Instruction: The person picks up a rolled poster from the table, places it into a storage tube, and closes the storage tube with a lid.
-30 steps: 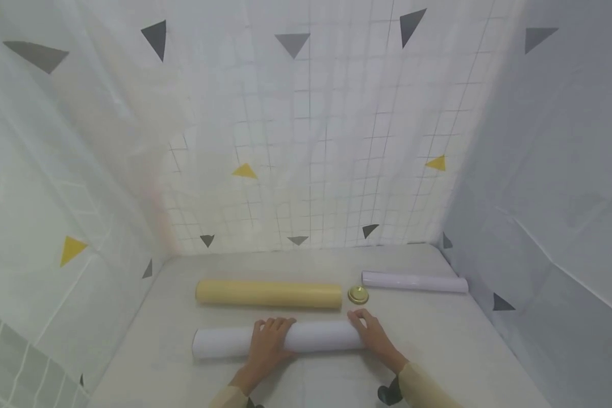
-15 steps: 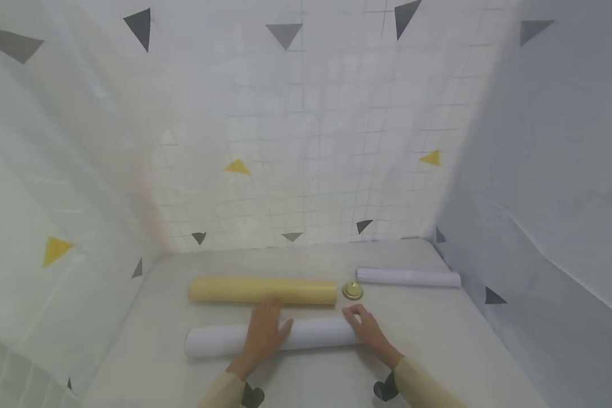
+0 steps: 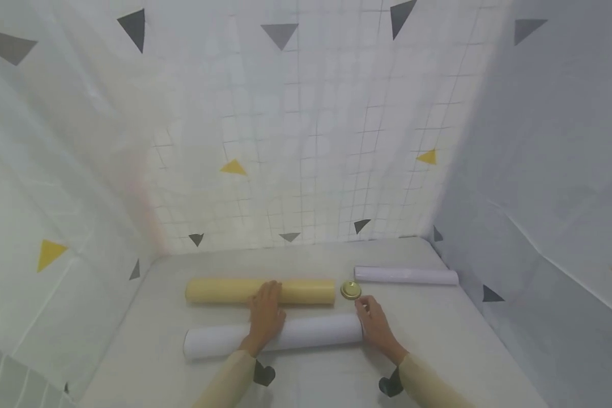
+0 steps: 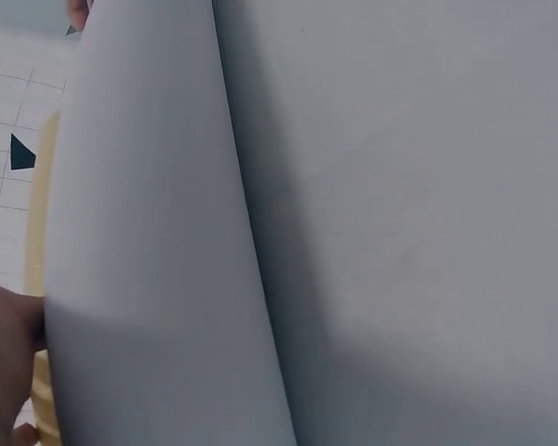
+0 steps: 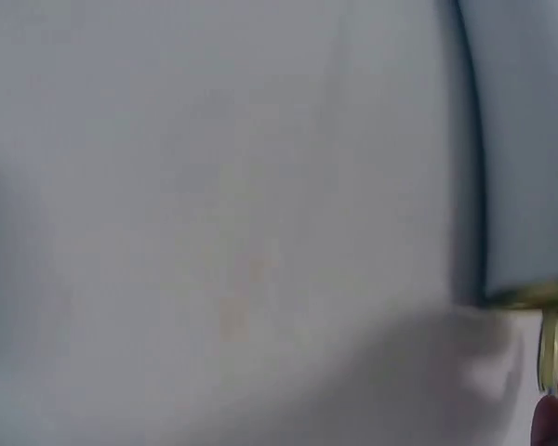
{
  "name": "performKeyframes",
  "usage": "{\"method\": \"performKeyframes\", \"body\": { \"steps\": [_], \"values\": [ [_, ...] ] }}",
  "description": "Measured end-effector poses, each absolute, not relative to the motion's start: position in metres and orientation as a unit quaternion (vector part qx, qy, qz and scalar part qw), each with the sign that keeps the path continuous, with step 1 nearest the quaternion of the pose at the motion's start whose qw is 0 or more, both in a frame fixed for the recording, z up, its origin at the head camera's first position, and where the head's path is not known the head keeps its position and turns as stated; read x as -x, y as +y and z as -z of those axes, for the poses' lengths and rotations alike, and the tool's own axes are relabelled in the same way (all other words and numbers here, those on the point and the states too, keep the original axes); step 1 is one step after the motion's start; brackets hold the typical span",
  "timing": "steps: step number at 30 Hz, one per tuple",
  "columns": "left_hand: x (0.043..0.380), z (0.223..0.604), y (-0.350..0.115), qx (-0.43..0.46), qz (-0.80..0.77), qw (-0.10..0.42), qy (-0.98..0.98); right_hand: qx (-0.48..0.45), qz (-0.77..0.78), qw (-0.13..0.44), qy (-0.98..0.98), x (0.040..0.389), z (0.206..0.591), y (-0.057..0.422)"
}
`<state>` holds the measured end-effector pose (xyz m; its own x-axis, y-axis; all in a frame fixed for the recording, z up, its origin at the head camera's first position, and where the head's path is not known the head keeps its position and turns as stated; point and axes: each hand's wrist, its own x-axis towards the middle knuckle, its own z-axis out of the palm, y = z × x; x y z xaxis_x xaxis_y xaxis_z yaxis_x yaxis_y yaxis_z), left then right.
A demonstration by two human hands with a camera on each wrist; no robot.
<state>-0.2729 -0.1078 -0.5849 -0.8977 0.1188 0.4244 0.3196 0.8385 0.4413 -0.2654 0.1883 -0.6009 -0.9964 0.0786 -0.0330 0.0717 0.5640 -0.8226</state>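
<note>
My left hand (image 3: 267, 310) reaches across a thick white roll (image 3: 316, 331), its fingers lying over the yellow roll (image 3: 214, 290) behind it. In the left wrist view, the white roll (image 4: 153, 223) fills the middle, and part of the left hand (image 4: 7, 362) shows at the edge beside the yellow roll. My right hand (image 3: 379, 327) is beside the white roll's right end, bent fingertips close to a round gold lid (image 3: 351, 289). The right wrist view shows a gold-coloured rim on the white roll (image 5: 530, 149) and the right hand's fingertips (image 5: 546, 420) below.
A thinner, glossy white roll (image 3: 406, 275) lies at the back right of the white tabletop (image 3: 326, 379). Pale sheeting with triangle prints hangs as a back wall (image 3: 306, 113) and along both sides.
My left hand has moved from the white roll forward onto the yellow roll. My right hand has slid off the white roll's end toward the gold lid. The head view has shifted slightly.
</note>
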Motion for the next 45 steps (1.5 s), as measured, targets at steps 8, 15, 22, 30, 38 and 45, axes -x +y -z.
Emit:
{"method": "performKeyframes", "body": {
  "steps": [8, 15, 22, 30, 38, 45],
  "values": [
    [0.275, 0.575, -0.109, 0.121, 0.263, 0.2, -0.936, -0.005, -0.342, 0.105, -0.934, 0.294, 0.582, 0.236],
    [0.282, 0.589, -0.109, 0.13, 0.224, 0.179, -0.949, -0.036, -0.229, 0.161, -0.959, 0.308, 0.57, 0.286],
    [0.279, 0.585, -0.111, 0.11, 0.222, 0.145, -0.958, -0.062, -0.198, 0.125, -0.97, 0.31, 0.575, 0.298],
    [0.284, 0.597, -0.109, 0.115, 0.238, 0.163, -0.951, -0.096, -0.154, 0.161, -0.97, 0.312, 0.595, 0.296],
    [0.284, 0.592, -0.108, 0.113, 0.245, 0.172, -0.948, -0.101, -0.137, 0.183, -0.968, 0.321, 0.587, 0.284],
    [0.28, 0.591, -0.107, 0.104, 0.267, 0.162, -0.944, -0.082, -0.114, 0.071, -0.988, 0.327, 0.58, 0.279]
  ]
}}
